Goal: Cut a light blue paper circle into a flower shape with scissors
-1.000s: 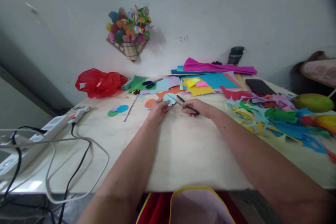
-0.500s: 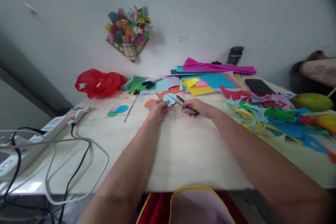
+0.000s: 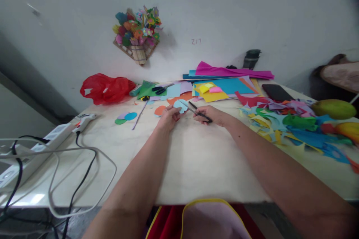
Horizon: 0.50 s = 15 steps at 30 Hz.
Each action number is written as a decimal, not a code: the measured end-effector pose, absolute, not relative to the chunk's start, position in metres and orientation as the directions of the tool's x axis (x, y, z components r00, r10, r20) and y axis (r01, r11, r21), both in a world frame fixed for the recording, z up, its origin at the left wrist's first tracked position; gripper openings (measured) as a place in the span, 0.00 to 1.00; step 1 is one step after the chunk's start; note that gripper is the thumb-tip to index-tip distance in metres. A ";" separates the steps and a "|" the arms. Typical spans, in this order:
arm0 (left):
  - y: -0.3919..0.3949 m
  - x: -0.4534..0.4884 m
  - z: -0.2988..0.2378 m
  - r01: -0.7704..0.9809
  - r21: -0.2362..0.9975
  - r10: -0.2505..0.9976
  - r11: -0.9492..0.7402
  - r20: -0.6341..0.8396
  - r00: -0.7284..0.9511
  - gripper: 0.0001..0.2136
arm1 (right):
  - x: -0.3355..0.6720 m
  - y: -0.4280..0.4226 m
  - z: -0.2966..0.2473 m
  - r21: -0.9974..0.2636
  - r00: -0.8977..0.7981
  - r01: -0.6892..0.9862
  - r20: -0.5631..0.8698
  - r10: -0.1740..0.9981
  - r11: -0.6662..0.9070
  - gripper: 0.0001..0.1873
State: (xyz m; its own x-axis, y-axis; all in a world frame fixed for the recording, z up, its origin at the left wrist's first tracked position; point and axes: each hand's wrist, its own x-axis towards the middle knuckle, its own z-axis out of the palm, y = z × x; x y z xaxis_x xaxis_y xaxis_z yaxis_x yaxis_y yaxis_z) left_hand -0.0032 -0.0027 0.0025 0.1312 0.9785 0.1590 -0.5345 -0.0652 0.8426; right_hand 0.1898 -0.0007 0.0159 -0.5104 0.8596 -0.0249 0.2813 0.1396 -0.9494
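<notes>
My left hand (image 3: 168, 117) pinches a small light-blue paper cutout (image 3: 181, 105) with scalloped edges, held just above the table. My right hand (image 3: 213, 115) is closed round the black handles of a pair of scissors (image 3: 196, 111). The scissor blades are parted and point left toward the cutout's edge. Both forearms reach in from the bottom of the view over the pale table (image 3: 196, 164).
Stacked coloured paper sheets (image 3: 224, 86) lie behind the hands, paper scraps (image 3: 294, 127) to the right, a phone (image 3: 276, 92), a red plastic bag (image 3: 105, 87), paper discs (image 3: 126, 117), a second pair of scissors (image 3: 159, 89), and a power strip with cables (image 3: 42, 145) at left. A paper-flower bouquet (image 3: 138, 31) hangs on the wall.
</notes>
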 end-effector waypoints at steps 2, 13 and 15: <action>-0.003 -0.003 0.003 -0.525 0.849 0.978 -0.059 0.155 0.141 0.08 | 0.189 -0.001 0.017 -0.953 -0.502 0.274 -0.025 0.864 0.132 0.13; -0.004 -0.003 0.003 -0.447 0.894 0.971 -0.023 0.127 0.204 0.10 | 0.189 -0.001 0.017 -0.953 -0.469 0.263 0.009 0.883 0.150 0.14; -0.005 -0.002 0.003 -0.423 0.906 0.969 -0.012 0.114 0.218 0.10 | 0.189 -0.001 0.018 -0.955 -0.469 0.251 0.021 0.883 0.156 0.14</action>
